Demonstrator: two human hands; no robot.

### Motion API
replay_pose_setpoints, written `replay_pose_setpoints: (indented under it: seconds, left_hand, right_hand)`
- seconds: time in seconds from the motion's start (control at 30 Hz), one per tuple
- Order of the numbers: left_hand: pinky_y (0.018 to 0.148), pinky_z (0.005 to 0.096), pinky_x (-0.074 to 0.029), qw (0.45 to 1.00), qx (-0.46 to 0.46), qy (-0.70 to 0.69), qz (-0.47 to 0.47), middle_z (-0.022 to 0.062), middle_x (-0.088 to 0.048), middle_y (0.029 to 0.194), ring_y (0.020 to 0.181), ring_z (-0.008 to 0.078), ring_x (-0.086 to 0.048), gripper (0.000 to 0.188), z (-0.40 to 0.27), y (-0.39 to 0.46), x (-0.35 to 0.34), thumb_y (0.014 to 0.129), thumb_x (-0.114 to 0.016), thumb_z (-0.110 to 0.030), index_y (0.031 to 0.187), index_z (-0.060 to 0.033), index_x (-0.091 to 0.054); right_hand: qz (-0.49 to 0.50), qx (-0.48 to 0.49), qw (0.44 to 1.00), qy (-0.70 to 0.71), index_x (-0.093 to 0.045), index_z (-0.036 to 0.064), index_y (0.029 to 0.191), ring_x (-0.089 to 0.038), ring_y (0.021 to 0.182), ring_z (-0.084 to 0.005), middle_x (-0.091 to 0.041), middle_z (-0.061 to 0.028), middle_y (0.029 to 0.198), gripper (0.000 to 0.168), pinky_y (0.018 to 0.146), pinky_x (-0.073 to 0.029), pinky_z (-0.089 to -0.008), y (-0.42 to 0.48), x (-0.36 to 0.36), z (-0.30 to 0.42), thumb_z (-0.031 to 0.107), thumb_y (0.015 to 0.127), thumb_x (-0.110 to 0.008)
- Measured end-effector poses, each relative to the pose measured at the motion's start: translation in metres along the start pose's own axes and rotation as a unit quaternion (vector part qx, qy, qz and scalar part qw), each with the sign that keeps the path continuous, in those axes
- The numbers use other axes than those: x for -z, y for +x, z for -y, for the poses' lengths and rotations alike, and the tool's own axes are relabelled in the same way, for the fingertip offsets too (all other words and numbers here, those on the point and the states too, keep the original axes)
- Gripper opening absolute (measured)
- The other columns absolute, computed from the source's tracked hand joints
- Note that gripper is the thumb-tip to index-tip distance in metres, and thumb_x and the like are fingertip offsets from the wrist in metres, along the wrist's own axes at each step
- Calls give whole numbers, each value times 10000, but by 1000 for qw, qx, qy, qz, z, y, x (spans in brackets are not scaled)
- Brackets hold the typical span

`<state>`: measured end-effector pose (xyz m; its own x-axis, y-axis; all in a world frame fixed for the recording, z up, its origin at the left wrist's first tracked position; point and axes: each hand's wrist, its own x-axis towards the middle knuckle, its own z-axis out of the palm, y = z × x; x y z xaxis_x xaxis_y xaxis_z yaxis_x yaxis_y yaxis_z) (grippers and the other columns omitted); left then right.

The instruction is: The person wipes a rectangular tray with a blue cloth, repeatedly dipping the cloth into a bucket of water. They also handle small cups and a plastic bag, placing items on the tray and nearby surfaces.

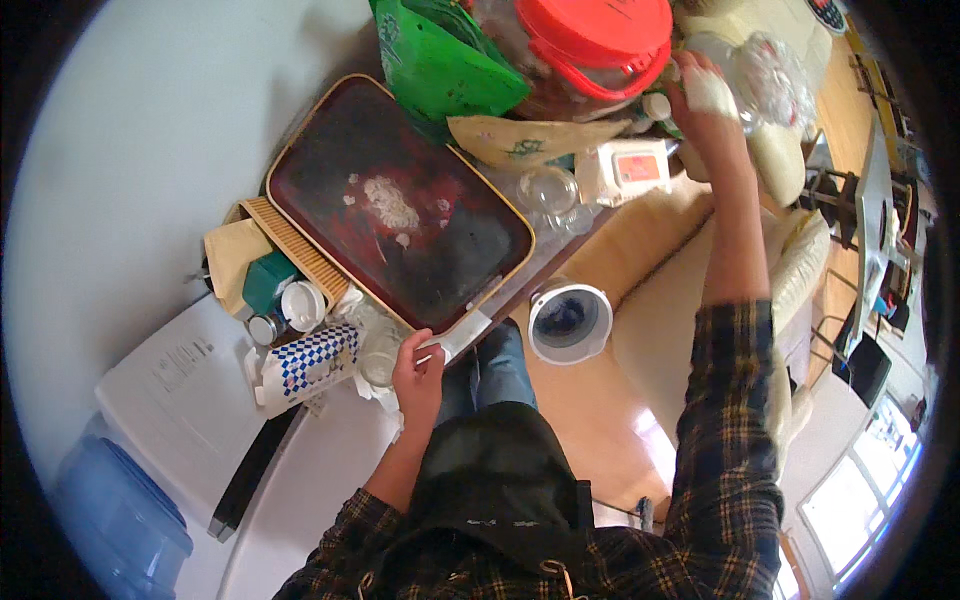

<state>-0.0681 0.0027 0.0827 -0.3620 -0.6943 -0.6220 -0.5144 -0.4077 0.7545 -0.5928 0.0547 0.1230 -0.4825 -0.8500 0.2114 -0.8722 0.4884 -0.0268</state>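
My left hand (418,379) is at the near corner of a dark rectangular tray (465,247) with a pale rim and worn whitish patches. Its fingers are curled beside a glass jar (377,365); whether they grip anything is unclear. Stretched far forward, my right hand (697,94) has a white patch on its back. It reaches among small items beside a big clear container with a red lid (596,34). A white-capped bottle (657,106) is close to its fingers, which are blurred and partly hidden.
A wipes pack (622,172) and clear glass (547,191) lie right of the tray, near a green bag (450,64). A white bucket (570,322) is on the floor by my legs. Left are a checked carton (311,367), a white-lidded container (303,305) and a blue basin (124,517).
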Motion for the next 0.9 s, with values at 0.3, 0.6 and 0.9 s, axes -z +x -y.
replay_pose_setpoints:
  seconds: [0.3,0.6,0.9]
  left_hand:
    - [1028,324,-372,980,159,-120,-16,147,-490,1323,1208,215,-481,454,58,7,-18,910,-624,-108,1322,-35,-447]
    - [1039,262,-329,949,168,-267,16,-1,-537,1205,1123,124,-482,353,58,25,-14,898,-634,-94,1228,-97,-510]
    - [983,235,-406,938,127,-319,-42,8,-533,1070,1075,120,-512,240,75,18,-7,886,-629,-49,1093,-74,-512]
  right_hand:
    - [98,-508,703,487,-572,-22,1125,-645,794,-261,-673,-146,899,448,722,-523,-370,-281,-126,239,310,853,-698]
    - [136,-609,549,557,-592,1,1036,-622,711,-191,-653,-105,872,381,591,-490,-322,-241,-150,309,285,821,-727]
    - [232,-561,571,552,-507,23,1019,-563,542,-168,-633,-92,753,302,465,-436,-310,-231,-135,307,187,833,-678]
